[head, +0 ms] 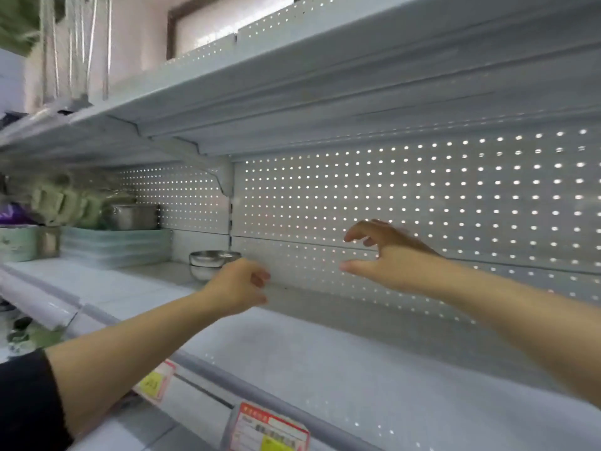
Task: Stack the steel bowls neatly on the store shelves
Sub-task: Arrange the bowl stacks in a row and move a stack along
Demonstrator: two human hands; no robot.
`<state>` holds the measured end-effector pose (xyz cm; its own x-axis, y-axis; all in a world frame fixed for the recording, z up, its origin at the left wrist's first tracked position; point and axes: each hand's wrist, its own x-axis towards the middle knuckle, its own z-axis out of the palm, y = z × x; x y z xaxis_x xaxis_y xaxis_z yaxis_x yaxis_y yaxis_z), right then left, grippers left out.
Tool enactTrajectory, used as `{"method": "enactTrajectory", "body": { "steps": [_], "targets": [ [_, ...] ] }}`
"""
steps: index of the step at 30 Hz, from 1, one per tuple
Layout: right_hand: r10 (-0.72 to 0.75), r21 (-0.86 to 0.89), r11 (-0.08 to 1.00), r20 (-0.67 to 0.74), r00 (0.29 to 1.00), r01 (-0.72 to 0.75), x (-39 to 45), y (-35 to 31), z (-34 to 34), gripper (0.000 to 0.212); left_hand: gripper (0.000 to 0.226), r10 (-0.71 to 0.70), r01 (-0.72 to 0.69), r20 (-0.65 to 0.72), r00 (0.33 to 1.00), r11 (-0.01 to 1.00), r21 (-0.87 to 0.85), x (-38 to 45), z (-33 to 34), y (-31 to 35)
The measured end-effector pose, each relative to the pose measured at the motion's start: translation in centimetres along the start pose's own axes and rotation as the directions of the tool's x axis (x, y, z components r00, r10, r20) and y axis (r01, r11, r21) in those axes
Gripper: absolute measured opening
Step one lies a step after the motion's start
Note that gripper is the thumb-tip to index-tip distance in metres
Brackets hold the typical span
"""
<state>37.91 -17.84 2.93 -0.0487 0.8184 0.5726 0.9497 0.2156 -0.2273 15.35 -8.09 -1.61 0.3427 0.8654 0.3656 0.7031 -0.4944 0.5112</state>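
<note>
- Left hand (239,284): fingers loosely curled, holds nothing, hovers over the shelf (325,353) just in front and to the right of the bowls (213,263).
- Right hand (387,252): fingers spread and relaxed, thumb out, holds nothing, up near the pegboard (422,196), well apart from the bowls.
- Bowls: short steel stack, at least two nested, rims up, at the back of the shelf by the upright post, partly hidden behind the left hand.
- Key relation: bowls lie to the left of both hands and toward the back; left hand is much the nearer, almost touching in this view, contact unclear. Stack axis upright, round, so no long axis to line up with.
- Judgement: stack looks placed; next either a nudge from the left hand to square it or a reach away for more bowls.
- Risk: bumping the stack sideways.
- Shelf: white, bare across its right stretch, price tags (270,431) on the front rail.
- Left of the bowls: clear plastic boxes (113,247), a steel pot (135,216) on top, green goods behind, blurred.
- Above: another white shelf (292,102), its underside overhead; hanging items top left, too blurred to name.
</note>
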Motion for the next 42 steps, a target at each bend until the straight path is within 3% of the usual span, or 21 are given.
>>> {"method": "enactTrajectory", "body": {
  "steps": [5,9,12,14,15,18,23,29,32,37,42],
  "targets": [
    [0.028,0.022,0.999,0.086,0.996,-0.03,8.6,-5.2,9.0,0.052,0.052,-0.223,0.213,-0.083,0.971,0.971,-0.112,3.6,-4.4,-10.7],
    [0.129,0.118,0.983,0.116,0.985,-0.143,13.8,-6.7,14.9,0.056,0.021,-0.299,0.295,0.009,0.954,0.935,-0.195,8.6,-5.5,-15.6],
    [0.209,0.18,0.955,0.148,0.967,-0.234,16.8,-7.0,18.5,0.06,0.018,-0.308,0.317,0.086,0.948,0.94,-0.129,12.1,-4.9,-17.6],
    [0.26,0.246,0.924,0.151,0.954,-0.291,18.4,-7.3,20.5,0.06,0.043,-0.331,0.34,0.092,0.939,0.934,-0.113,13.9,-4.4,-18.5],
    [0.276,0.274,0.91,0.158,0.948,-0.311,19.2,-7.4,21.3,0.061,0.044,-0.359,0.369,0.087,0.929,0.915,-0.166,14.6,-4.2,-18.8],
    [0.306,0.327,0.876,0.19,0.933,-0.354,20.7,-7.8,23.4,0.065,0.011,-0.35,0.363,0.109,0.931,0.921,-0.144,16.6,-3.2,-20.6],
    [0.348,0.434,0.801,0.221,0.911,-0.411,21.7,-8.0,26.0,0.048,0.027,-0.313,0.35,0.163,0.936,0.88,-0.32,17.3,-1.7,-22.1],
    [0.374,0.549,0.728,0.183,0.909,-0.411,20.7,-7.4,25.3,0.035,0.023,-0.247,0.314,0.203,0.947,0.845,-0.433,17.5,-1.4,-20.8],
    [0.403,0.534,0.725,0.181,0.897,-0.434,18.5,-6.3,22.1,0.038,0.018,-0.174,0.252,0.199,0.964,0.833,-0.492,16.9,-0.8,-18.4],
    [0.458,0.541,0.719,0.105,0.883,-0.437,12.3,-2.2,14.9,0.031,0.019,-0.035,0.133,0.203,0.979,0.86,-0.492,15.3,1.6,-9.8],
    [0.578,0.483,0.732,-0.065,0.813,-0.481,2.9,3.9,5.8,0.029,0.016,0.154,-0.02,0.218,0.964,0.855,-0.518,11.8,7.6,2.3]
  ]
}}
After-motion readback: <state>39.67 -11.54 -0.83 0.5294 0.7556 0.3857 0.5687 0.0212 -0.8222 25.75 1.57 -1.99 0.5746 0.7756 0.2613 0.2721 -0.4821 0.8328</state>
